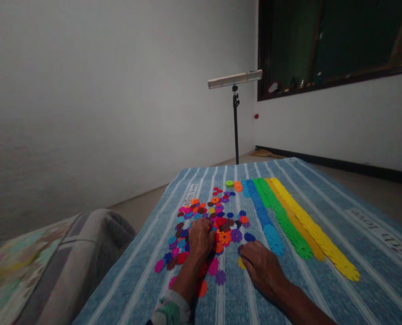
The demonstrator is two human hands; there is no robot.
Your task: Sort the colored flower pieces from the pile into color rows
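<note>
A loose heap of small flower-shaped plastic discs [217, 212] in red, orange, purple, blue and pink lies on a blue striped cloth [323, 203]. My left hand [201, 238] rests on the heap's near part, fingers curled down among the discs. My right hand [262, 266] lies just right of it, fingers bent over the cloth, with a yellow disc [241, 264] showing at its left edge. To the right run long sorted rows of discs: a blue row [264, 216], a green row [282, 216], an orange row [297, 221] and a yellow row [318, 232].
A single green disc [229, 183] and an orange one [238, 186] sit at the far end of the rows. A light bar on a black stand [235, 117] stands on the floor behind. A grey rolled cushion [86, 257] lies at the left. A dark window [336, 40] is at the upper right.
</note>
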